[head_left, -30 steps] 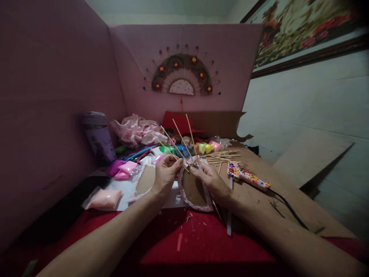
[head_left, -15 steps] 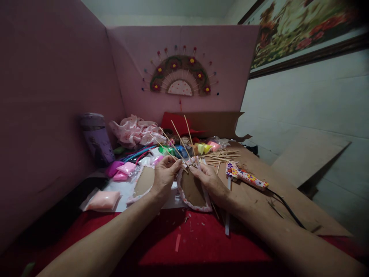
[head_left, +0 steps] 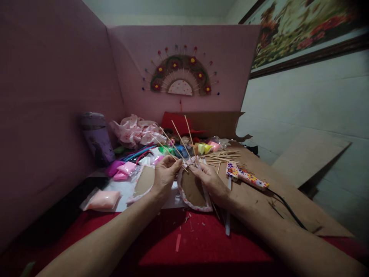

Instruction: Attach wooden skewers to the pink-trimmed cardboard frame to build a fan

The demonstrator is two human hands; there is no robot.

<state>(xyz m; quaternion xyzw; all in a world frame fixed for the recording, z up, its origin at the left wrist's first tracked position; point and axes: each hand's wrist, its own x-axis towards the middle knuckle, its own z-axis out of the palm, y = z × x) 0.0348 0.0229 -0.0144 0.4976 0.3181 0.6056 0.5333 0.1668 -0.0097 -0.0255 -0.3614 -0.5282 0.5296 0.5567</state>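
Both my hands meet over a brown cardboard half-disc edged with pale patterned trim, lying on the table. Several thin wooden sticks fan upward from its top edge. My left hand pinches the sticks near their base with thumb and fingers. My right hand rests on the half-disc's right side, its fingertips closed on the base of the sticks too. A second trimmed cardboard piece lies just left of my left hand.
A flower-patterned glue gun with a black cord lies to the right. Loose sticks and coloured clay packets sit behind; pink packets and a purple tumbler at left. A finished fan hangs on the pink board.
Almost nothing differs: the hands and the fan of sticks stay in place, with only a slight shift of the view.
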